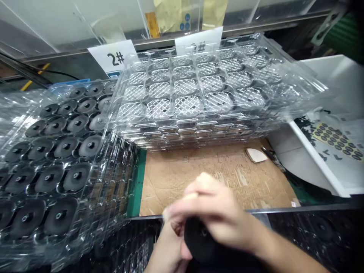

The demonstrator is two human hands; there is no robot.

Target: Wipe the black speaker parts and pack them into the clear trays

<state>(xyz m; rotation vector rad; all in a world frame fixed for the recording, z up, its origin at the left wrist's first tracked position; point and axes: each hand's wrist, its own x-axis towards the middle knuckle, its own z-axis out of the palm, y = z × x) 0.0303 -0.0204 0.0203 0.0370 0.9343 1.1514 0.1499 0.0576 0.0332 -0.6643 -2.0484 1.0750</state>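
Observation:
A round black part (199, 240) is between my hands at the lower middle of the head view, in front of the cardboard's near edge. My left hand (172, 244) is closed round its left side, with the thumb low against it. My right hand (213, 208) lies over its top, fingers bent toward the left hand. The right fingers are blurred, and whatever the fingertips touch is too small to make out. A brown cardboard sheet (196, 170) lies beyond the hands on a green surface.
Stacked clear trays (187, 104) stand behind the cardboard. At the left, more trays (91, 146) hold several black parts. On the right is a white bin (313, 159) with a sheet of oval stickers (337, 142). A white scrap (256, 155) and a dark tool (273, 157) lie near it.

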